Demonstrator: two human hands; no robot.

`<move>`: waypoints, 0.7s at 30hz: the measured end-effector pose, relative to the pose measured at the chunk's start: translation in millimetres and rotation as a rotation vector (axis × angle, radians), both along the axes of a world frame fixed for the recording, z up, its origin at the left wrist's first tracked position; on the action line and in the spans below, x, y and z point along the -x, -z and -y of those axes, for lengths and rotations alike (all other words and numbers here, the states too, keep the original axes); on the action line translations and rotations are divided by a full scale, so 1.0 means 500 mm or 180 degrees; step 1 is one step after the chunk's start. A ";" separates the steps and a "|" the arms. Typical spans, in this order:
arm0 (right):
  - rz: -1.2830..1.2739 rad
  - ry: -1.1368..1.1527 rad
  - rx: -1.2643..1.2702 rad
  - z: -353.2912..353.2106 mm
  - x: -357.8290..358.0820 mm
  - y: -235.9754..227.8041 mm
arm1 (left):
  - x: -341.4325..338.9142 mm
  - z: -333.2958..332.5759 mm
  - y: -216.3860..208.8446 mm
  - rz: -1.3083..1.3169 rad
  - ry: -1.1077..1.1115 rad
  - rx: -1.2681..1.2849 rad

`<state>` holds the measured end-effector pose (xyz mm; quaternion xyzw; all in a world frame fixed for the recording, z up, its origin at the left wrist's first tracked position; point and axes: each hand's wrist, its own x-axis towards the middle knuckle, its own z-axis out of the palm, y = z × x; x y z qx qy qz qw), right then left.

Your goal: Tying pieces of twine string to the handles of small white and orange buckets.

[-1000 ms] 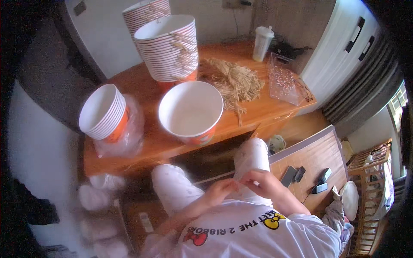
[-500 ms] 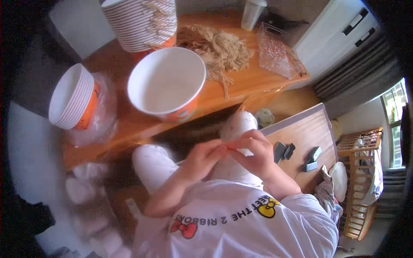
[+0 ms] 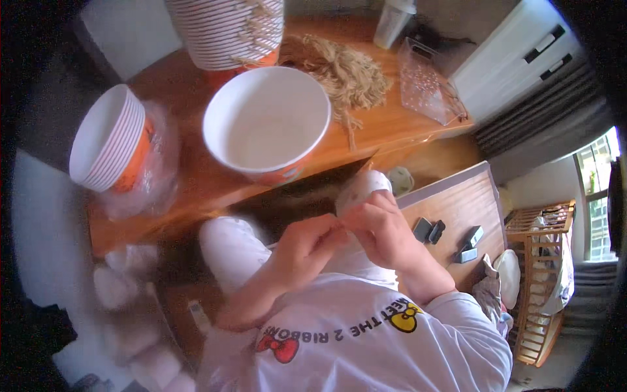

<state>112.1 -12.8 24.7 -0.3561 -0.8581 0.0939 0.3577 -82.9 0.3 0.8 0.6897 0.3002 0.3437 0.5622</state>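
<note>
Over my lap, my left hand (image 3: 310, 247) and my right hand (image 3: 384, 230) meet at the fingertips. Both are closed in a pinch, and whatever they may hold is too small or hidden to make out. Beyond them, a large white-lined paper bucket (image 3: 268, 121) with an orange outside stands near the table's front edge. Just behind and to its right lies a heap of tan twine-like strands (image 3: 349, 72), one tuft trailing toward the edge.
A tall stack of paper buckets (image 3: 225, 36) with strands over its side stands at the back of the wooden table (image 3: 189, 189). Nested buckets in clear plastic (image 3: 111, 140) lie left. A lidded cup (image 3: 393, 25) and a clear tray (image 3: 424, 81) sit right; a second table (image 3: 457, 202) holds small dark items.
My right hand's fingers have curled in more, and my left hand has turned slightly, still touching at the tips. The view has shifted a little; the buckets and strands look unmoved.
</note>
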 end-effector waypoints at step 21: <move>-0.0495 -0.0321 0.0713 -0.058 0.057 0.022 | 0.071 -0.056 -0.031 -0.0458 -0.2267 -0.1262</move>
